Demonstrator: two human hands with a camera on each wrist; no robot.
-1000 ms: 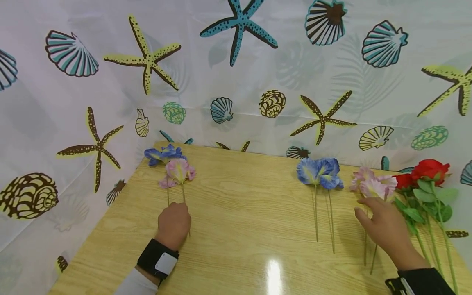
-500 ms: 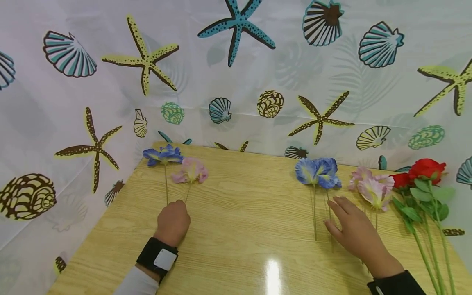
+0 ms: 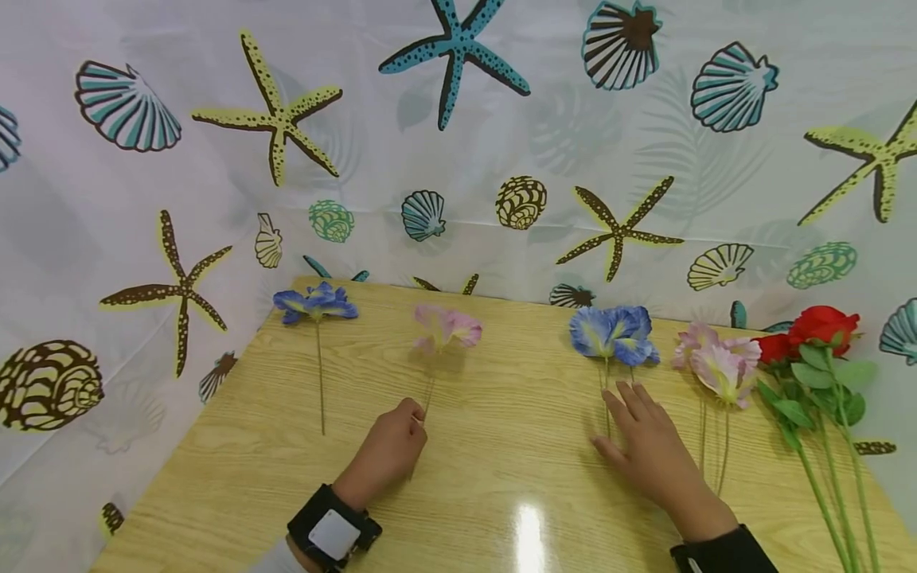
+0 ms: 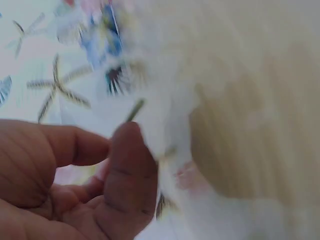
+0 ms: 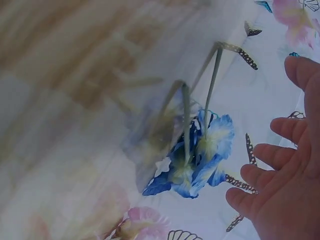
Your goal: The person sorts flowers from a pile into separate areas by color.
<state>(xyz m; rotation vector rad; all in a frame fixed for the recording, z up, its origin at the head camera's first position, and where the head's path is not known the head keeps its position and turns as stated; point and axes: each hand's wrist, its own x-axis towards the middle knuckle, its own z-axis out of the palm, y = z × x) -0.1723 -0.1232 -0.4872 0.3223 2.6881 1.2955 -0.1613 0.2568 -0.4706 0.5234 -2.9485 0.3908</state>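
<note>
My left hand (image 3: 387,446) pinches the thin stem of a pink artificial flower (image 3: 447,328), whose bloom casts a shadow on the table. In the left wrist view the stem end (image 4: 135,110) pokes out past the thumb and fingers. Over the stems of two blue artificial flowers (image 3: 612,333) is my right hand (image 3: 655,458), its fingers spread and holding nothing. The right wrist view has these blue blooms (image 5: 200,155) beyond the fingertips; whether the hand touches the stems I cannot tell. Another blue flower (image 3: 315,304) lies at the far left.
Pink flowers (image 3: 719,362) lie right of my right hand, beside red roses (image 3: 824,328) with long leafy stems. The wooden table (image 3: 501,406) ends at a white cloth (image 3: 473,159) printed with shells and starfish, which hangs behind and along the left side.
My left hand has carried the pink flower right, away from the blue one at the left. My right hand has moved left from the pink flowers to the blue pair.
</note>
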